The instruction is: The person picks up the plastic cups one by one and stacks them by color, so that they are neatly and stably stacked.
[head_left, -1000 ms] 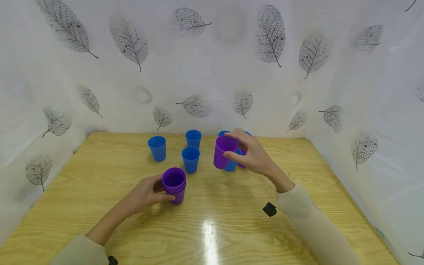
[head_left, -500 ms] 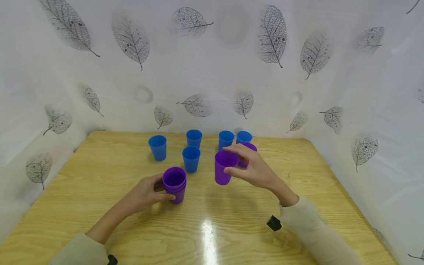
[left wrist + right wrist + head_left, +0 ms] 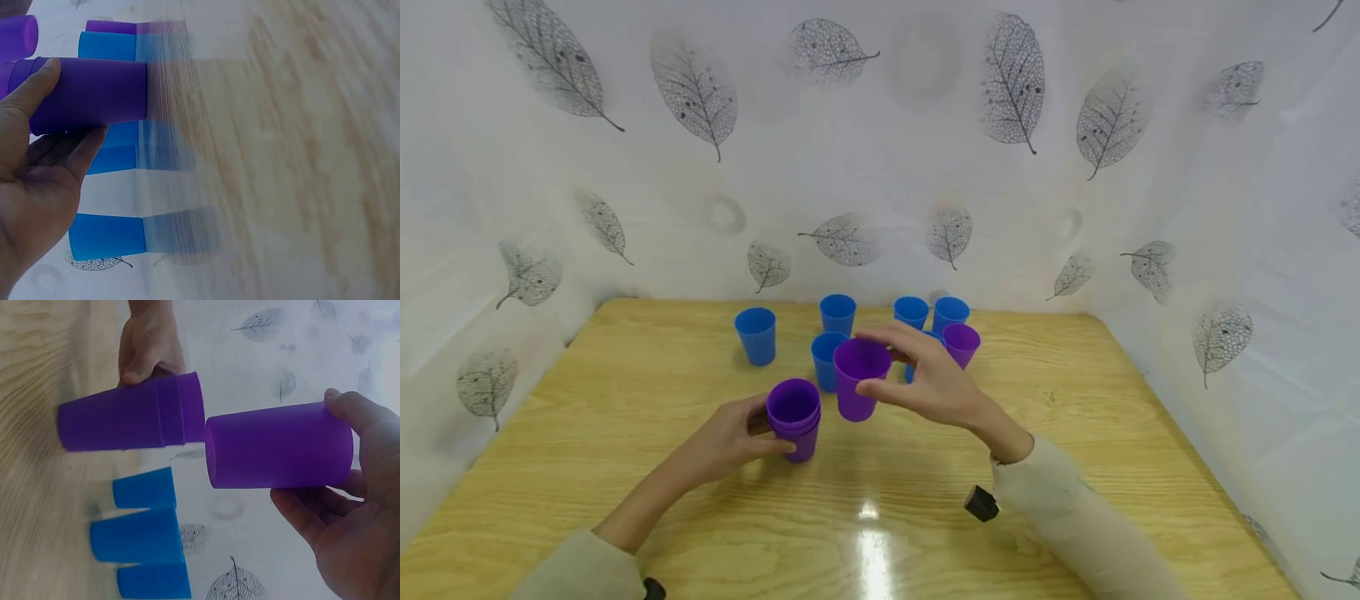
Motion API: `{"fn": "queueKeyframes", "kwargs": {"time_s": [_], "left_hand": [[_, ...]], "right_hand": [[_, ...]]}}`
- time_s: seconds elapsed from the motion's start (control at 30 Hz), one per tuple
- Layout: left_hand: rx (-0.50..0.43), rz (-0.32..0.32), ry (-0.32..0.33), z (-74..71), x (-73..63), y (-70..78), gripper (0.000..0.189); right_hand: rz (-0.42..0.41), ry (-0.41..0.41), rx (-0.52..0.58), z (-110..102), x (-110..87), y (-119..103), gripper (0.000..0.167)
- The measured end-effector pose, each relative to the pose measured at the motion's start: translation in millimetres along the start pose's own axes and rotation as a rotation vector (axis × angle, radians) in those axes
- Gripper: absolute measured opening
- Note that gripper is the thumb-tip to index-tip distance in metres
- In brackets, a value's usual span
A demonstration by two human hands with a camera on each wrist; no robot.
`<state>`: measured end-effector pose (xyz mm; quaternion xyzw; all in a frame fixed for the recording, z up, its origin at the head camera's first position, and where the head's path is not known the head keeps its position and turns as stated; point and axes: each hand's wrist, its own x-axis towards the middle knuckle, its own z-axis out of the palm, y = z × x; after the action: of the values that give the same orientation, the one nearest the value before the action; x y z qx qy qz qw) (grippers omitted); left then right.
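Note:
My left hand holds a stack of nested purple cups, upright on the table, with thumb and fingers round its side. To the right of that stack, my right hand grips a single purple cup near its rim, off the table. In the right wrist view the single cup's base faces the stack's open rim, slightly offset from it. The left wrist view has the stack's wall between the left thumb and fingers, its base on the table.
Several blue cups stand upright towards the back of the wooden table, among them one at the far left. Another purple cup stands at the right of the group. Behind the table hangs a leaf-patterned white sheet.
My right hand has brought its purple cup from among the right-hand cups, first nearer to me, then left towards the stack. My left hand and the stack have stayed put.

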<state>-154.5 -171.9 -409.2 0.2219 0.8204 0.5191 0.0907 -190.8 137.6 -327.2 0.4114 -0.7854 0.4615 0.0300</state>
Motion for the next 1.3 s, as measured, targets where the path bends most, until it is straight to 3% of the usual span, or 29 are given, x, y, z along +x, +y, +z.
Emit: {"fn": "queueKeyframes", "kwargs": {"time_s": [0.2, 0.37, 0.53, 1.03, 1.3], "left_hand": [[-0.003, 0.045, -0.009, -0.4, 1.0, -1.9, 0.060], [0.009, 0.031, -0.019, -1.4, 1.4, -3.4, 0.061], [0.005, 0.033, -0.029, -1.2, 1.4, -5.2, 0.062], [0.029, 0.040, -0.026, -1.1, 0.8, -5.2, 0.062], [0.016, 0.023, -0.024, -1.1, 0.1, -1.8, 0.060]], "right_hand": [[-0.078, 0.013, 0.002, 12, 21.1, -15, 0.058], [-0.180, 0.004, 0.062, 25, 38.9, -21, 0.057], [-0.206, -0.021, 0.099, 38, 50.1, -20, 0.059], [-0.231, -0.045, 0.040, 47, 49.2, -9, 0.059], [-0.191, 0.012, 0.029, 40, 38.0, -3, 0.050]]}}
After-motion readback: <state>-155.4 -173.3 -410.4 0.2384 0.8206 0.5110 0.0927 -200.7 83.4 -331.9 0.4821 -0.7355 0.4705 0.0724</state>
